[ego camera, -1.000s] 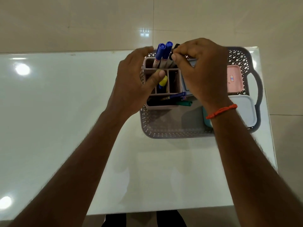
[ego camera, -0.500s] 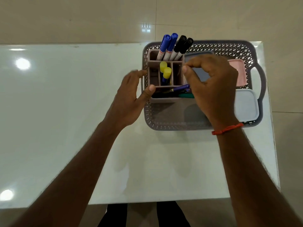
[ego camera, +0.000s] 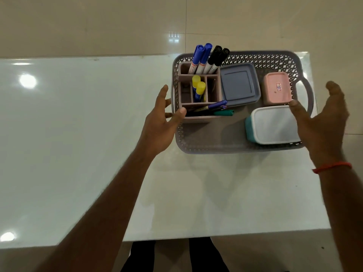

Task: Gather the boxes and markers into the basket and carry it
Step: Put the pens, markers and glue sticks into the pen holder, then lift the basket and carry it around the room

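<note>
A grey lattice basket [ego camera: 214, 147] stands on the white table [ego camera: 78, 144] at its far right. Inside on the left is a pink divided organiser [ego camera: 213, 91] with blue and black markers [ego camera: 208, 59] upright, yellow-capped markers [ego camera: 198, 88] in the middle and pens [ego camera: 214, 109] lying along its front. A grey-blue box [ego camera: 238, 84], a pink box [ego camera: 277, 88] and a teal box with a white lid [ego camera: 273, 124] lie beside it. My left hand [ego camera: 163, 122] is spread at the basket's left wall, thumb over the rim. My right hand [ego camera: 324, 118] hovers spread at the right handle, holding nothing.
The basket's right handle [ego camera: 308, 95] reaches almost to the table's right edge [ego camera: 322, 173]. Beige floor tiles [ego camera: 98, 22] lie beyond the table. The table's near edge runs just above the person's dark legs [ego camera: 172, 256].
Both hands have left the organiser and moved apart. The left went to the basket's left wall, the right swung out to the right handle and spread its fingers.
</note>
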Tool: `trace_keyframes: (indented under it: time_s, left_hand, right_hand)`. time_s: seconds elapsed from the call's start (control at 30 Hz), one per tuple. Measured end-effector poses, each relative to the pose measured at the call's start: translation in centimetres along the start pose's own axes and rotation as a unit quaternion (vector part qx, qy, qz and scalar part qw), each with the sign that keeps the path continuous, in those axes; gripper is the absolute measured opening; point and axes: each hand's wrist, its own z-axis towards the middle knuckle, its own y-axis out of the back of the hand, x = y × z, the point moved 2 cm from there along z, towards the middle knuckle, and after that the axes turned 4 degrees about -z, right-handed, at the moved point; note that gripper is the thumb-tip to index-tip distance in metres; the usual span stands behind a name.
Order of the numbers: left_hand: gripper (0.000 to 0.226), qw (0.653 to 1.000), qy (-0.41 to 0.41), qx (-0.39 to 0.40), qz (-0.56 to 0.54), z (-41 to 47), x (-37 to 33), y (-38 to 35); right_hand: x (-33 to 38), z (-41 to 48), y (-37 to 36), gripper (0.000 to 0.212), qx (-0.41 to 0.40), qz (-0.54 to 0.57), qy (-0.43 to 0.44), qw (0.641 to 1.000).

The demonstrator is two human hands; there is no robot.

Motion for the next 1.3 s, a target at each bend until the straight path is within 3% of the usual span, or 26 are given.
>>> trace_keyframes:
  time_s: [0.1, 0.3, 0.47, 0.77, 0.93, 1.23, 1.3]
  left_hand:
    - [0.067, 0.999, 0.018, -0.015, -0.03, 0.4, -0.2, 0.1]
    - [0.052, 0.995, 0.018, -0.058, -0.078, -0.9, 0.2, 0.7]
    - [0.043, 0.989, 0.037, -0.132, -0.061, -3.9, 2.0, 3.3]
    - [0.031, 0.973, 0.089, -0.205, -0.062, -9.5, 6.0, 7.8]
    - [0.007, 0.969, 0.094, -0.222, -0.044, -11.0, 7.5, 9.9]
    - [0.022, 0.963, 0.096, -0.25, 0.026, -12.7, 10.2, 12.4]
    - [0.028, 0.961, 0.095, -0.253, 0.054, -12.9, 10.9, 12.9]
  right_hand:
    - [-0.2, 0.8, -1.3, 0.083, 0.091, 0.056, -0.057, 0.993]
    - [0.6, -0.1, -2.2, 0.08, 0.041, 0.021, -0.05, 0.998]
    - [0.4, -3.0, -3.6, 0.055, 0.048, -0.086, 0.063, 0.993]
    - [1.3, -9.7, -4.3, 0.037, 0.087, -0.045, 0.095, 0.991]
    - [2.6, -12.9, -4.1, 0.029, 0.117, -0.022, 0.092, 0.989]
    - [3.9, -15.3, -4.6, 0.006, 0.153, -0.077, 0.158, 0.972]
    - [4.4, -15.2, -4.9, 0.013, 0.179, -0.109, 0.165, 0.964]
